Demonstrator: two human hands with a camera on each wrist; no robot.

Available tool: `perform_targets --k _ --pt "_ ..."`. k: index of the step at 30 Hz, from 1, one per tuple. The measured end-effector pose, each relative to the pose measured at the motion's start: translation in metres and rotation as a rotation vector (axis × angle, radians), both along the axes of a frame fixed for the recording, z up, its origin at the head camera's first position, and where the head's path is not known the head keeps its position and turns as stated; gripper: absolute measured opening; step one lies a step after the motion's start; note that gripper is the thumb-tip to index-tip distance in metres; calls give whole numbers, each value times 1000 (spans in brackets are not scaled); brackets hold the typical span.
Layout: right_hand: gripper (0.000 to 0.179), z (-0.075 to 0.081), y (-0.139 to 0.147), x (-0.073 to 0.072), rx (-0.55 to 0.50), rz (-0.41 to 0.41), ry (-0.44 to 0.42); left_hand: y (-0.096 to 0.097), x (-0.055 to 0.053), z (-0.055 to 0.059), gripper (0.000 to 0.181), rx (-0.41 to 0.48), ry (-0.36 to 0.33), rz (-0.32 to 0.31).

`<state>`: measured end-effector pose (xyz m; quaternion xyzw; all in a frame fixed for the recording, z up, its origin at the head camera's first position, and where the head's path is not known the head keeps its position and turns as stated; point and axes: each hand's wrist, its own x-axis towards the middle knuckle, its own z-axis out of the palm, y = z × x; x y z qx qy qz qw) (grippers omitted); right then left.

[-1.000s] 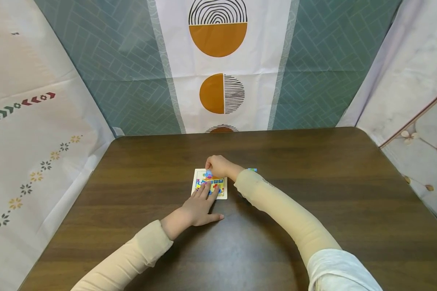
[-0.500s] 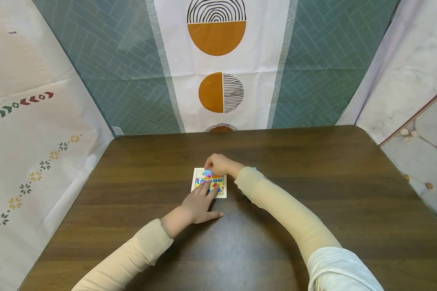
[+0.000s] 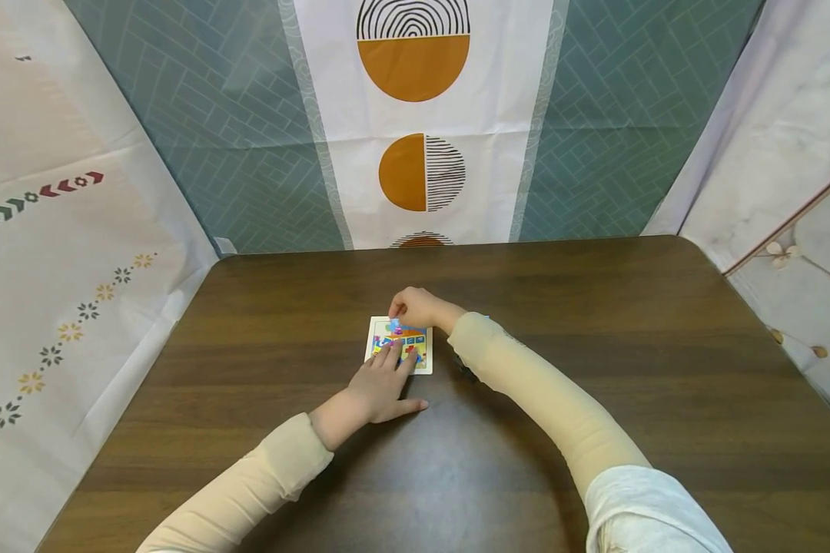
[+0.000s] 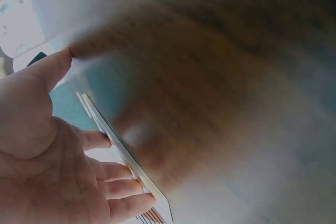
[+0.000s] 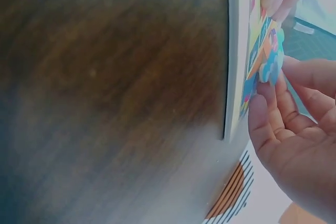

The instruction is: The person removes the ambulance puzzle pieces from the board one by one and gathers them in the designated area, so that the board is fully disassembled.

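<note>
Delicately, the right hand is pinching a jigsaw piece beyond the extended fingers of the left hand, which are resting on the puzzle board; edges are likely needing alignment before pressing.

A dark wood-grain table with rounded far corners stands before a teal, brick-patterned backdrop; its white central panel shows 3 orange-and-black circles. Pale printed hangings flank both sides. Light gleams on the tabletop.
</note>
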<state>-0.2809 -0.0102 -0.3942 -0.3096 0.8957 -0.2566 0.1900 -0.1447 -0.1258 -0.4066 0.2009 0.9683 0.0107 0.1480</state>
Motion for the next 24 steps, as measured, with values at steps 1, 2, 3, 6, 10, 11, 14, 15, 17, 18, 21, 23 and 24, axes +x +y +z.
perform_targets --k 1,2,3,6,10,11,14,15,17,18,21,23,24 --pt "20 -1 0 0 -7 -3 -5 0 0 0 85 0 0 -1" --pt "19 -1 1 0 -13 -6 -9 0 0 0 85 -1 -1 -2" --pt "19 -2 1 0 -20 -9 -13 0 0 0 85 -2 -3 -1" --pt "18 -3 2 0 -45 -15 -18 0 1 0 84 -4 -7 2" --pt "17 -5 3 -1 -83 -79 -64 1 2 -1 85 -8 -2 0" --pt "17 -5 3 -1 -95 -111 -94 1 2 -1 85 -11 0 -2" --pt "16 -6 5 -1 -131 -225 -180 1 2 -1 84 -7 14 -11" --pt "16 -6 5 -2 -142 -256 -202 1 2 -1 84 -8 18 -12" --pt "17 -6 6 -2 -162 -300 -233 1 1 -1 84 -11 22 -12" --pt "16 -6 6 -2 -168 -316 -241 1 1 0 84 -10 23 -13" --pt "16 -5 6 -2 -183 -342 -260 1 1 2 84 -10 20 -11" --pt "16 -4 6 -1 -197 -356 -269 1 2 3 84 -7 22 -13" --pt "16 -4 6 -1 -204 -363 -274 1 2 3 84 -4 23 -13"
